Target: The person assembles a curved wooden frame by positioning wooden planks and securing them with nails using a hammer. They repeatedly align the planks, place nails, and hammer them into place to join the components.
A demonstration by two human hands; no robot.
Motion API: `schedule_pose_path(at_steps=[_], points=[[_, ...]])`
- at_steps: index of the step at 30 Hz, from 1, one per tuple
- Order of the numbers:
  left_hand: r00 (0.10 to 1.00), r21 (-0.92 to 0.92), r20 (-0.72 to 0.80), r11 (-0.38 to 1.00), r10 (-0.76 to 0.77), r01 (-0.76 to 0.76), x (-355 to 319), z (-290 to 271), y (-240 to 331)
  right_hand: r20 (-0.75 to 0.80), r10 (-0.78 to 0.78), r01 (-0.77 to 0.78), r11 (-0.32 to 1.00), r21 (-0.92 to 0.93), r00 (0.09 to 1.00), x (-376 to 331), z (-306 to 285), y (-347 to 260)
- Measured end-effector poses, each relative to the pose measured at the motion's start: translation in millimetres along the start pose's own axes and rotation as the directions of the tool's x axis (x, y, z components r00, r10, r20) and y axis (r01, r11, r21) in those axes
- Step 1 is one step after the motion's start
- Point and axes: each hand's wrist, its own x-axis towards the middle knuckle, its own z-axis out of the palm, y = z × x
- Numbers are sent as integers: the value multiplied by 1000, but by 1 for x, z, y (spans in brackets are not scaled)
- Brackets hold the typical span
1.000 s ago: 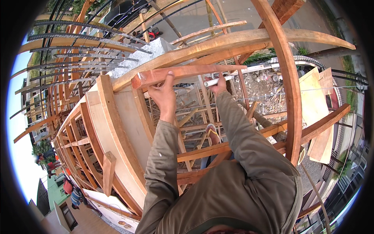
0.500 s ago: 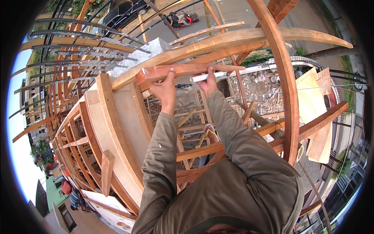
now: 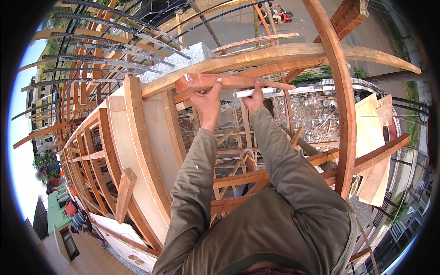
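Note:
In front of me, a reddish length of lumber tapers toward its right end and lies close to a long beam. My left hand is closed on its thicker left part, thumb on top and fingers underneath. Farther right, my right hand pinches the same lumber with the thumb. A white rod-shaped thing with a grey end is also gripped in that hand, just below the lumber. What the rod is, I cannot make out. The fingers beneath the wood are partly hidden.
Rebar rods stick out beside a concrete column at upper left. A tall curved post rises at right. Plywood formwork stands left. Below are crosspieces, my sandalled foot and rubble. A thin line crosses at right.
The whole view has shifted, so the structure and my hands appear slightly farther right. A red scooter on the road has moved right. Both hands keep their hold on the lumber.

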Motion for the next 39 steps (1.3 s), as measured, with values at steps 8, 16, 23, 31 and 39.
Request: schedule_pose_path(at_steps=[8,16,23,31,39], points=[[995,-21,13,995,-100,100,1,1,-7,23,-15,14,999,44,1000,-1,-1,-1],[999,-63,12,997,-42,43,9,2,-5,19,42,-41,999,-27,999,-11,5,-3],[994,441,-24,894,102,-81,11,1,-4,10,-14,14,1000,-24,1000,-10,5,-1],[964,820,-7,554,264,-146,26,-13,-27,6,-24,25,999,-38,1000,-8,7,0],[698,748,552,99,455,-656,81,-55,-9,-38,-65,65,998,-21,997,-14,15,-1]])
